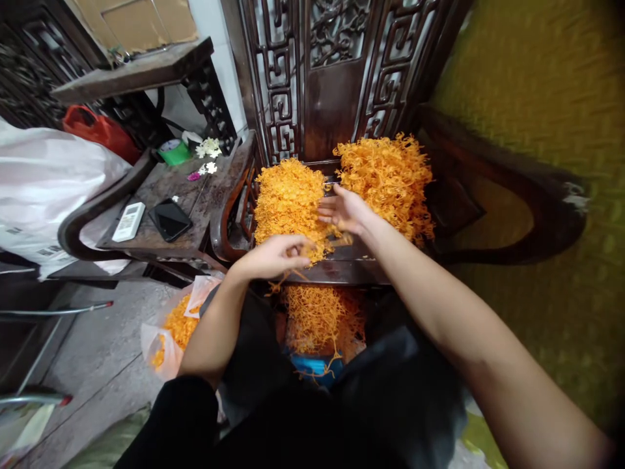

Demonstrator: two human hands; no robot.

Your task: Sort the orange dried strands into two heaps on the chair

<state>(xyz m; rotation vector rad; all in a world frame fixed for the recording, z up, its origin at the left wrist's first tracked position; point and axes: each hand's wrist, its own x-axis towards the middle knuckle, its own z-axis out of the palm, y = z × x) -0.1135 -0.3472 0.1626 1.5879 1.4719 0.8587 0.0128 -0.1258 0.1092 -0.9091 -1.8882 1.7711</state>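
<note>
My left hand [280, 255] is over the front edge of a dark wooden chair seat [359, 253], its thumb and fingers curled together. A thin orange strand [279, 283] hangs below it and seems to be in its grasp. My right hand [346, 210] is open, fingers stretched out, beside a heap of small orange plastic-looking pieces [288, 202]. Below the right fingers, a blurred orange bit [344, 240] shows. A second heap of curly orange pieces [385, 179] rises behind my right wrist. Between my knees lies a tangled bundle of orange strands [312, 316].
Left of the chair, a side table [195, 185] holds a black phone [170, 219], a white remote [129, 221] and green tape [174, 152]. A clear bag of orange pieces [178, 326] stands on the floor. The chair's curved arm [556, 215] juts out at right.
</note>
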